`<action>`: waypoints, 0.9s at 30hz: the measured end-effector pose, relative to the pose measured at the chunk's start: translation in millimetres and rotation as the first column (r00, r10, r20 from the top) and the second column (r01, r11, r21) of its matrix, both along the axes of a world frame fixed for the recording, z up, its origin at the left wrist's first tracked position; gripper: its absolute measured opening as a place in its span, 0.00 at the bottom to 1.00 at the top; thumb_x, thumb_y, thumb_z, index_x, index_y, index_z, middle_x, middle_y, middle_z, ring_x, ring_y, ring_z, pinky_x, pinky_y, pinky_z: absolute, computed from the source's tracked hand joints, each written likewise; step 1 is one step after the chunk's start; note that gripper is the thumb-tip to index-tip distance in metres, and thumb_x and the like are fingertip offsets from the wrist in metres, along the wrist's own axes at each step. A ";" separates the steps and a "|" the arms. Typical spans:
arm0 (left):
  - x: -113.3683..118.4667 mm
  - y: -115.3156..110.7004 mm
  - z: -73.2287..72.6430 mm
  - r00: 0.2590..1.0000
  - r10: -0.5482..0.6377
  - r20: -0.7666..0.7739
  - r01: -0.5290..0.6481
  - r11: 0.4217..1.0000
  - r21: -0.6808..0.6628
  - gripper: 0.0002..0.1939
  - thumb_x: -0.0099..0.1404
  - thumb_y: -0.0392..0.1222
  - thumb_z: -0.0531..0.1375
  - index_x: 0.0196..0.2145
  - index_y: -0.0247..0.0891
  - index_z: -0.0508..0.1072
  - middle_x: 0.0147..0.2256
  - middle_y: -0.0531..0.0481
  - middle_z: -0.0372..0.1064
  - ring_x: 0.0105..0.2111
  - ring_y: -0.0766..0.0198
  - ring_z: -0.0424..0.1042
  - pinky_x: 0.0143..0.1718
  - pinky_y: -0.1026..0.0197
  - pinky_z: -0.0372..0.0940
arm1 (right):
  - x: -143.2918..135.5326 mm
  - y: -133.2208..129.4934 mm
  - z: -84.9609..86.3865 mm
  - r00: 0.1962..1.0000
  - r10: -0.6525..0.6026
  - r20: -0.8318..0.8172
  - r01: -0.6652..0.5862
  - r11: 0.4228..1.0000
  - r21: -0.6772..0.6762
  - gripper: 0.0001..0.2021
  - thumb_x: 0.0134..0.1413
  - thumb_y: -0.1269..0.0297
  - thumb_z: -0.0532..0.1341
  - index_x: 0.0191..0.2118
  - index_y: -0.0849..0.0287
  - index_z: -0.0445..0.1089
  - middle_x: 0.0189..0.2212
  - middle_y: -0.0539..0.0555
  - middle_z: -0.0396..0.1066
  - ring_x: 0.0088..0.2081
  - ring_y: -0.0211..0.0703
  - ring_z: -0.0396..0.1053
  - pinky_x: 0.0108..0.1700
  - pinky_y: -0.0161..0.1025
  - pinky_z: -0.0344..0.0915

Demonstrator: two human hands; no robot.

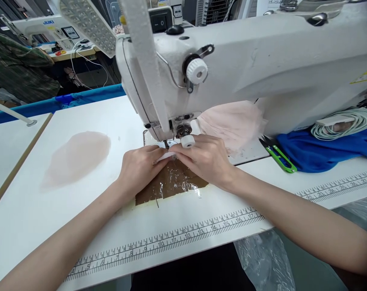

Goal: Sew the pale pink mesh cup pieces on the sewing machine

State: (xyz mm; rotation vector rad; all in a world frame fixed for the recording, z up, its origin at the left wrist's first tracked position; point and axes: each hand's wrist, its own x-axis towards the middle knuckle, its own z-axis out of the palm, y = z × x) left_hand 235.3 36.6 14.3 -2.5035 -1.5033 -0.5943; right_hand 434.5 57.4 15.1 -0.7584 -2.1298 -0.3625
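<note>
My left hand (142, 167) and my right hand (206, 159) meet just in front of the needle area of a white sewing machine (246, 60). Between them runs a small folded strip of pale fabric (166, 156), pinched by the fingers of both. The presser foot (166, 144) is partly visible right behind my fingertips. Under my hands, shiny brown tape (171, 184) covers part of the table. Sheer pale pink fabric (234, 125) lies bunched behind my right hand; whether it joins the strip is hidden.
A sheer pink fabric piece (78, 157) lies flat at the left. Green thread snips (280, 157) rest beside blue cloth (328, 149) and a coiled pale cord (347, 123) at the right. A printed ruler (183, 238) follows the table's front edge. A person (19, 66) sits at the far left.
</note>
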 end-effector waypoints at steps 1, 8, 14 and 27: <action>0.3 -0.1 0.3 1.000 -0.001 -0.004 0.001 1.000 0.004 0.13 0.67 0.49 0.56 0.35 0.42 0.78 0.28 0.53 0.75 0.24 0.65 0.70 0.21 0.64 0.54 | 0.0 0.1 -0.1 1.000 0.002 -0.003 -0.002 1.000 0.002 0.10 0.61 0.69 0.58 0.32 0.56 0.76 0.18 0.45 0.67 0.22 0.32 0.61 0.26 0.33 0.54; 0.2 0.6 0.9 1.000 0.022 -0.006 -0.022 0.999 -0.030 0.08 0.61 0.38 0.58 0.35 0.42 0.78 0.27 0.54 0.74 0.23 0.66 0.69 0.20 0.64 0.53 | 1.1 0.5 -2.3 1.000 -0.003 0.007 0.003 1.000 -0.015 0.12 0.63 0.67 0.56 0.32 0.55 0.76 0.18 0.46 0.66 0.24 0.32 0.62 0.26 0.33 0.52; -0.3 1.7 1.6 1.000 0.016 0.020 -0.014 0.999 -0.052 0.09 0.64 0.42 0.56 0.33 0.41 0.77 0.26 0.54 0.73 0.23 0.66 0.68 0.21 0.64 0.53 | 0.7 0.9 -1.8 1.000 0.002 -0.011 -0.002 1.000 0.010 0.11 0.62 0.67 0.58 0.31 0.56 0.76 0.19 0.45 0.66 0.23 0.31 0.61 0.25 0.33 0.52; -0.1 1.9 0.9 0.999 0.032 -0.030 -0.033 0.998 -0.044 0.10 0.61 0.39 0.55 0.33 0.42 0.77 0.27 0.54 0.75 0.24 0.65 0.70 0.20 0.63 0.52 | 0.0 2.1 -3.5 1.000 -0.005 -0.006 0.005 1.000 0.021 0.10 0.62 0.67 0.58 0.31 0.55 0.75 0.18 0.45 0.66 0.23 0.31 0.60 0.25 0.33 0.50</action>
